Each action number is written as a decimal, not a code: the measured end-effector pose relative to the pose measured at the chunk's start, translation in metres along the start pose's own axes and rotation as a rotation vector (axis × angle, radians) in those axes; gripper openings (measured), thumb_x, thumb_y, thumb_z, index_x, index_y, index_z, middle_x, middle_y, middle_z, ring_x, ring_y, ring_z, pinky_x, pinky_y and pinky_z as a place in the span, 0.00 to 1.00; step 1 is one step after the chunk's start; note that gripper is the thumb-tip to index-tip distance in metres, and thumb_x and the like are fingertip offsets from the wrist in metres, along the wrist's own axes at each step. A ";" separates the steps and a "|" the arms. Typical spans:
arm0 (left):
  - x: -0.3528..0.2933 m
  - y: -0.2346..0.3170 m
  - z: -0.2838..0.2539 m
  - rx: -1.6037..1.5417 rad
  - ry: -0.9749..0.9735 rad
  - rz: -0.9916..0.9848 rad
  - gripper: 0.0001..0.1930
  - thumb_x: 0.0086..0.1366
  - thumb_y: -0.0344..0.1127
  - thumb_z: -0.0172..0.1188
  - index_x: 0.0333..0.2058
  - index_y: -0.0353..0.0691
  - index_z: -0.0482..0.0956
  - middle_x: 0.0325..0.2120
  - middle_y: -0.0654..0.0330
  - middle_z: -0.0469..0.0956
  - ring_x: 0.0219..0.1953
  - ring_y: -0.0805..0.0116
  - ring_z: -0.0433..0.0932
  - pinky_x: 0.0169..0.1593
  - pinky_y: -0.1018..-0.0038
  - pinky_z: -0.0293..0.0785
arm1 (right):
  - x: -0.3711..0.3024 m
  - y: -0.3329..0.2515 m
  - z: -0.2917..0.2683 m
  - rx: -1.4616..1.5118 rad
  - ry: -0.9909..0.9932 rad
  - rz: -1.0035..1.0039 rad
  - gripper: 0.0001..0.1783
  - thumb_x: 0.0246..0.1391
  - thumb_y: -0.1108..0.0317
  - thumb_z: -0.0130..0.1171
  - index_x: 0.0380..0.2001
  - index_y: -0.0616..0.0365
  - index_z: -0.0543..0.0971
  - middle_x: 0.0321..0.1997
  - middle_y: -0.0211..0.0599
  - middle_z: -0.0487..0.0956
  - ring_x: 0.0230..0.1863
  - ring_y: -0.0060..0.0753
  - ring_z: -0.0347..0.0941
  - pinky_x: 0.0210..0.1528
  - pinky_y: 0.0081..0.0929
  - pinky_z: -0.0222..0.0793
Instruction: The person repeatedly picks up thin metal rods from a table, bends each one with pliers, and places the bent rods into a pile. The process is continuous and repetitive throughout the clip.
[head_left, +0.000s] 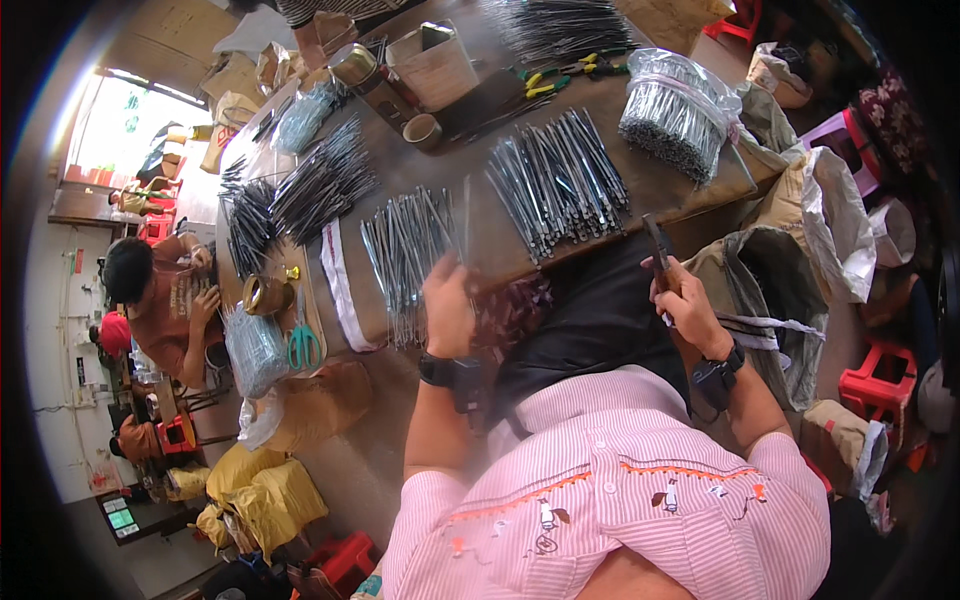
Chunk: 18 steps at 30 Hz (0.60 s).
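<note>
My left hand [450, 310] is at the table's near edge, fingers closed. A thin metal rod [467, 215], smeared by motion, stands up from its fingertips. Just left of it lies a spread row of thin metal rods [408, 250], some ends jutting past the edge. A wider row of flat, shiny metal strips [560, 180] lies on the table between my hands. My right hand [690, 300] is closed around pliers [658, 255] with dark jaws pointing up and reddish-brown handles. They are held off the table's near edge, over my dark trousers.
Bundles of dark rods [325, 180] lie at the left; a plastic-wrapped bundle [680, 115] stands at the right. Yellow-handled pliers [540, 83], a flask [355, 68] and a white tub [433, 68] sit farther back. Scissors [303, 345] lie near a co-worker [165, 300]. Open sacks [765, 300] stand right.
</note>
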<state>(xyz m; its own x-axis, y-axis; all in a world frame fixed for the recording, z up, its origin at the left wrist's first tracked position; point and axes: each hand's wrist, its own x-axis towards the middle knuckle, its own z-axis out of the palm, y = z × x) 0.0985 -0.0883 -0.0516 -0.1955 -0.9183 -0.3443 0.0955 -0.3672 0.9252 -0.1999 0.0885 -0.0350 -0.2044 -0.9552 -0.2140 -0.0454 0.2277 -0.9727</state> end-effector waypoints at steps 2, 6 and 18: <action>-0.002 -0.006 -0.009 0.064 -0.062 0.071 0.23 0.64 0.26 0.52 0.58 0.31 0.65 0.46 0.50 0.72 0.43 0.65 0.74 0.43 0.74 0.72 | 0.000 0.001 0.000 0.018 0.002 0.013 0.25 0.44 0.73 0.43 0.49 0.61 0.71 0.25 0.31 0.70 0.24 0.19 0.65 0.27 0.16 0.60; -0.012 -0.012 0.013 0.813 0.044 0.271 0.31 0.59 0.32 0.59 0.61 0.30 0.61 0.57 0.41 0.62 0.60 0.53 0.63 0.62 0.63 0.60 | -0.005 0.003 0.004 0.046 0.000 0.023 0.25 0.43 0.74 0.43 0.49 0.61 0.71 0.26 0.31 0.71 0.24 0.19 0.66 0.26 0.16 0.60; 0.015 -0.026 0.065 1.039 0.080 0.348 0.24 0.48 0.32 0.64 0.46 0.36 0.73 0.29 0.45 0.80 0.36 0.48 0.80 0.42 0.62 0.76 | -0.018 0.009 -0.019 0.331 0.075 0.076 0.18 0.45 0.73 0.46 0.42 0.61 0.72 0.28 0.32 0.73 0.25 0.22 0.69 0.27 0.17 0.63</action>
<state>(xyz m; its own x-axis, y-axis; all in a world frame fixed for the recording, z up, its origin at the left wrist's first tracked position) 0.0297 -0.0835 -0.0704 -0.2503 -0.9681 -0.0131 -0.7430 0.1834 0.6437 -0.2151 0.1110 -0.0387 -0.2666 -0.9186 -0.2916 0.2894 0.2123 -0.9334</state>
